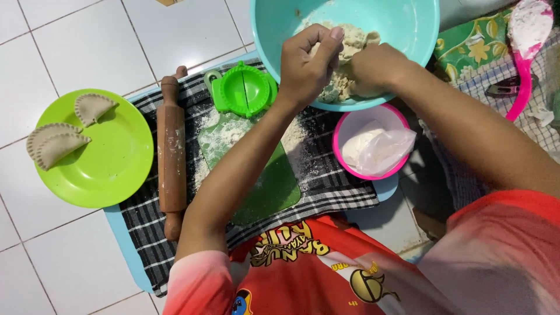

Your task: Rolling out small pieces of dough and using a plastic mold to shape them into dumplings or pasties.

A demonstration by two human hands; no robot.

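Both hands are working in the teal bowl: the left hand and right hand are pinching the crumbly dough. Below them, a checked cloth is covering the white tiled floor.

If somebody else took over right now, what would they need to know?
Left hand: in the teal bowl, grip pinching the dough.
Right hand: also in the bowl, on the dough; its fingers are hidden.
Things: three folded, crimped dumplings lie on the green plate. Rolling pin, green dumpling press and floured green board sit on the checked cloth. A pink bowl of flour is beside it.
Done: three dumplings shaped.
Left: plenty of dough remains in the bowl, unshaped.
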